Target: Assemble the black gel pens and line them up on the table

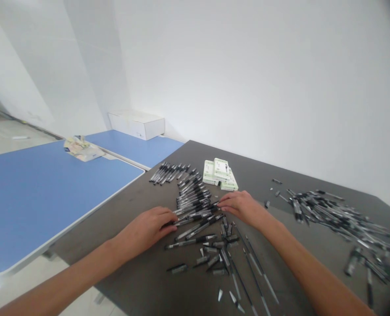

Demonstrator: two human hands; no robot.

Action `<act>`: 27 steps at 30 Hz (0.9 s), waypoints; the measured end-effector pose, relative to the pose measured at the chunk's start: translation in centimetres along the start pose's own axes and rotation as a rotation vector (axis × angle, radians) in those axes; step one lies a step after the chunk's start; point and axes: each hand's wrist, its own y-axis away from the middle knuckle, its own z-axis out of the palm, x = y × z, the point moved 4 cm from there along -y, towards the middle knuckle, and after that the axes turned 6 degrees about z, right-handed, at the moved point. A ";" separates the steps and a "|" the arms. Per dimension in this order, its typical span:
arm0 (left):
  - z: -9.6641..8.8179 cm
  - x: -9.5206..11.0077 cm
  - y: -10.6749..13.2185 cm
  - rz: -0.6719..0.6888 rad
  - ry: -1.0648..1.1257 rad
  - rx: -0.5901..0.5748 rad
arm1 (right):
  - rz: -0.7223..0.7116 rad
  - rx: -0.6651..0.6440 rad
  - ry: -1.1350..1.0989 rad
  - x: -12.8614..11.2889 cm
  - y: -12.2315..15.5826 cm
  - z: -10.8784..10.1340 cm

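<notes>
Left hand [145,229], curled, against black pens [193,215] at its three o'clock; right hand [242,207], fingers extended, against them at its nine o'clock; grips apparently loose, hard to tell.

Loose black gel pens [191,241], some in pieces

Single camera on my head, looking forward and down across dark table [168,162] from near edge. My left hand [145,228] and right hand [242,208] close below; blue desk [50,206] to left, white wall [247,79] beyond.
</notes>
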 end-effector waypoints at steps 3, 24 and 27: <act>0.0 0.0 -0.4 0.005 0.019 -0.005 | -0.021 0.002 -0.022 -0.4 -0.3 0.2; -0.3 0.5 -1.6 -0.077 0.011 0.038 | -0.060 0.053 -0.129 -4.4 -1.7 1.2; -0.3 0.9 -1.6 -0.038 -0.012 0.036 | -0.053 0.080 -0.157 -4.7 -1.1 0.4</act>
